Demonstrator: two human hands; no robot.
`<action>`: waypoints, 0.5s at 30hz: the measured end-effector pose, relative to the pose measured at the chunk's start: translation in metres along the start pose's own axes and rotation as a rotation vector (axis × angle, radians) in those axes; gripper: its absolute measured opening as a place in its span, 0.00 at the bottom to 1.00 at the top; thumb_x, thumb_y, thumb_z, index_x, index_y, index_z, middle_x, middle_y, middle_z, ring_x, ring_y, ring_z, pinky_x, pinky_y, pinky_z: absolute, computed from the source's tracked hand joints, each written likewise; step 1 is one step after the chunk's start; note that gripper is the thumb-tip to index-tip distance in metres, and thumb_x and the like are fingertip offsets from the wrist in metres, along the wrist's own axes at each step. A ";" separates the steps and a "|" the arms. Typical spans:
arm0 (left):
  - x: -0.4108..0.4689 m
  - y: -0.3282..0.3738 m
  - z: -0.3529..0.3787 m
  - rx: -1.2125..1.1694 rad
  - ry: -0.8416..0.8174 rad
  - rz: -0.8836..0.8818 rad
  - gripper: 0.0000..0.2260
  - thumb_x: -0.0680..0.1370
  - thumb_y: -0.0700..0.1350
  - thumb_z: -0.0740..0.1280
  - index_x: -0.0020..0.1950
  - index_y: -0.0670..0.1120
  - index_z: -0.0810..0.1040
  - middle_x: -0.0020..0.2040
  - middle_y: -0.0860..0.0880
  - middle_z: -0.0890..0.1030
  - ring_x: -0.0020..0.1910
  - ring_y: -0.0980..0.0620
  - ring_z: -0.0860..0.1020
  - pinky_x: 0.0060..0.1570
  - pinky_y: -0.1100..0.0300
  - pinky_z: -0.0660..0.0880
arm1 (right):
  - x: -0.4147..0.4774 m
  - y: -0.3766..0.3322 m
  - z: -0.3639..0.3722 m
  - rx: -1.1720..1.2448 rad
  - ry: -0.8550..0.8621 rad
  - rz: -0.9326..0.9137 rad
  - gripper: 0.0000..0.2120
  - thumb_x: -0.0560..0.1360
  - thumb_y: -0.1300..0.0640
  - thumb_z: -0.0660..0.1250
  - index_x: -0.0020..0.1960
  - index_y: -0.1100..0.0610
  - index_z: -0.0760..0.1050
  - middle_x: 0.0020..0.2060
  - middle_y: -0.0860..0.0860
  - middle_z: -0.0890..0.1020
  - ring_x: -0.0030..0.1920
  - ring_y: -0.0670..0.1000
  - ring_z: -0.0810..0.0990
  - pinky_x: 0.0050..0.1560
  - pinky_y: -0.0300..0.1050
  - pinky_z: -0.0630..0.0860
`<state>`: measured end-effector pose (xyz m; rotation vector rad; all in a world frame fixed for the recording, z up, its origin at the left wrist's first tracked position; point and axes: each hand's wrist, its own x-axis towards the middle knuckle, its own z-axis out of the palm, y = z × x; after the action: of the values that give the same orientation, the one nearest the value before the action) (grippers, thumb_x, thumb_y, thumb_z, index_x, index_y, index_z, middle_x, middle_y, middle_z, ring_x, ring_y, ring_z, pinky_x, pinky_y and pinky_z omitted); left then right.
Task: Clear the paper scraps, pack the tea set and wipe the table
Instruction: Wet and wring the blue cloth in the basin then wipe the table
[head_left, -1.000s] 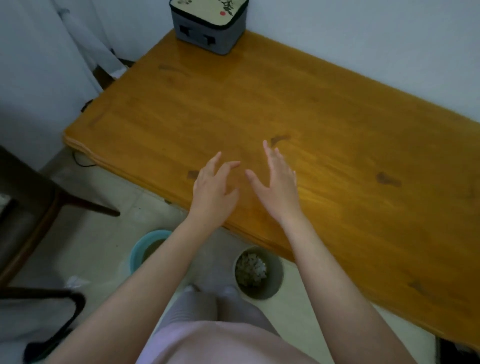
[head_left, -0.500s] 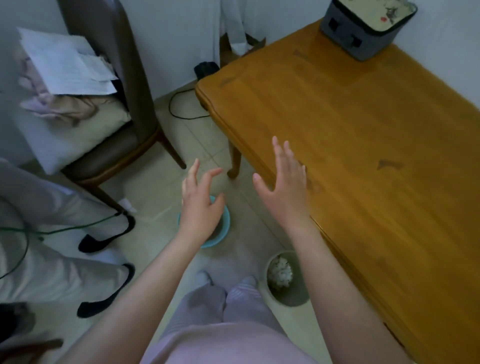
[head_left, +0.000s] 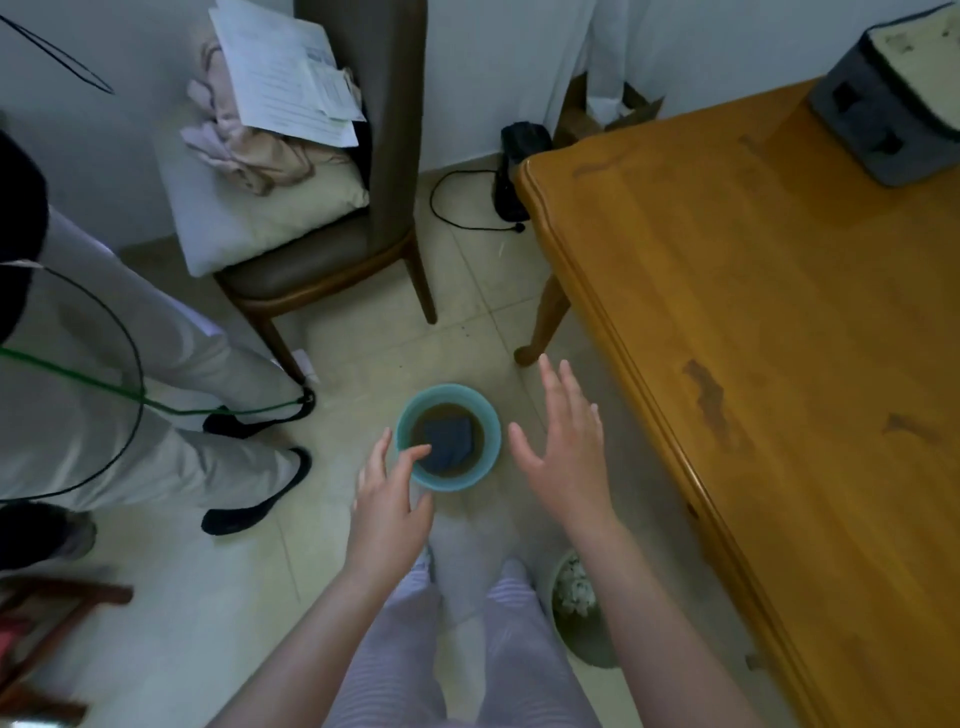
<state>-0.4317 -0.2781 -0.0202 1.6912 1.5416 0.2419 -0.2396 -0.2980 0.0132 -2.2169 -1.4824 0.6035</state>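
A teal basin (head_left: 488, 431) stands on the floor tiles, holding brownish water and a dark blue cloth (head_left: 448, 440). My left hand (head_left: 390, 504) hovers just left of and in front of the basin, fingers apart, index finger over its rim. My right hand (head_left: 569, 452) is spread open to the right of the basin, holding nothing. The wooden table (head_left: 779, 338) fills the right side. A grey zipped tea-set case (head_left: 888, 98) sits at its far corner. A small bin (head_left: 582, 639) with white paper scraps (head_left: 574, 592) stands on the floor by my right forearm.
A brown chair (head_left: 332, 249) piled with cushions, clothes and papers stands behind the basin. Another person's legs (head_left: 156, 395) in light trousers and dark shoes are at the left, with a green cable (head_left: 104, 387) across them. A black device and cord (head_left: 514, 171) lie near the table leg (head_left: 543, 322).
My view has swung left and down from the table top to the floor. Both hands have come off the table and now hover around the basin.
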 end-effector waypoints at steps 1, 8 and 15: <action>-0.004 -0.005 0.007 0.002 -0.007 -0.013 0.22 0.75 0.39 0.65 0.68 0.53 0.71 0.78 0.47 0.54 0.75 0.46 0.55 0.70 0.51 0.58 | -0.002 0.004 0.004 -0.004 -0.017 -0.007 0.36 0.78 0.48 0.62 0.78 0.45 0.44 0.78 0.51 0.50 0.77 0.50 0.50 0.75 0.53 0.44; -0.022 -0.014 0.061 -0.014 0.003 -0.123 0.22 0.75 0.40 0.65 0.68 0.53 0.71 0.78 0.47 0.54 0.74 0.47 0.56 0.68 0.50 0.61 | -0.023 0.042 0.025 -0.021 -0.185 -0.039 0.36 0.79 0.48 0.61 0.77 0.42 0.41 0.78 0.49 0.48 0.78 0.48 0.47 0.76 0.53 0.44; 0.014 0.000 0.105 -0.036 0.076 -0.099 0.23 0.75 0.39 0.65 0.69 0.54 0.70 0.78 0.48 0.55 0.74 0.47 0.56 0.69 0.49 0.61 | -0.018 0.083 0.047 -0.060 -0.242 -0.077 0.36 0.79 0.47 0.60 0.77 0.41 0.38 0.78 0.47 0.46 0.77 0.48 0.46 0.73 0.46 0.39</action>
<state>-0.3622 -0.3110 -0.0937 1.5894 1.6624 0.2829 -0.2094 -0.3395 -0.0689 -2.1813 -1.7158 0.8365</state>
